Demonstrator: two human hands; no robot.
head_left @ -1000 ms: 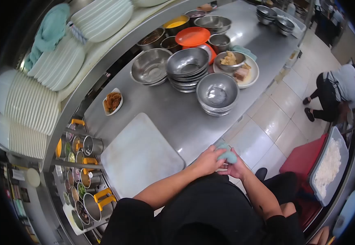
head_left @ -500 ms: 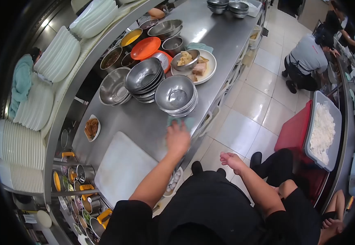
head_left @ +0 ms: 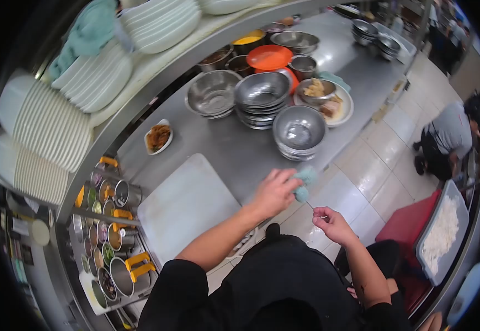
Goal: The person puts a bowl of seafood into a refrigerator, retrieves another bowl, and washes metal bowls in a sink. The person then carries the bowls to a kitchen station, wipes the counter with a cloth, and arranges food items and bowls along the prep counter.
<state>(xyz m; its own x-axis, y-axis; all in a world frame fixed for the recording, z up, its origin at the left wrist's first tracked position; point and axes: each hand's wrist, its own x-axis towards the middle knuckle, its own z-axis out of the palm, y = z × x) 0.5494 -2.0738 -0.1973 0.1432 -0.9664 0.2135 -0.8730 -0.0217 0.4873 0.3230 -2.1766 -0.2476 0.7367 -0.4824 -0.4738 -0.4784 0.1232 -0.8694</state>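
Note:
My left hand [head_left: 276, 191] is closed on a teal cloth [head_left: 305, 182], bunched at its fingertips by the steel counter's front edge. Just beyond the cloth stands a stack of steel bowls [head_left: 299, 132]. A white cutting board [head_left: 187, 204] lies flat on the counter, left of my left forearm. My right hand [head_left: 332, 224] hovers over the floor in front of my body, touching nothing I can see. Its fingers curl in close to the thumb, with nothing visible in them.
More steel bowls [head_left: 262, 94] stand behind, beside a white plate [head_left: 346, 113] of meat. A small dish [head_left: 158, 138] holds brown food. Steel containers [head_left: 121, 276] line the left, below shelved white plates [head_left: 35, 127]. A co-worker [head_left: 449, 132] bends at right, beyond a red bin [head_left: 416, 226].
My left hand has drawn the cloth off the counter surface beside the bowls, toward the edge and my right hand. The view has turned, shifting the counter rightward.

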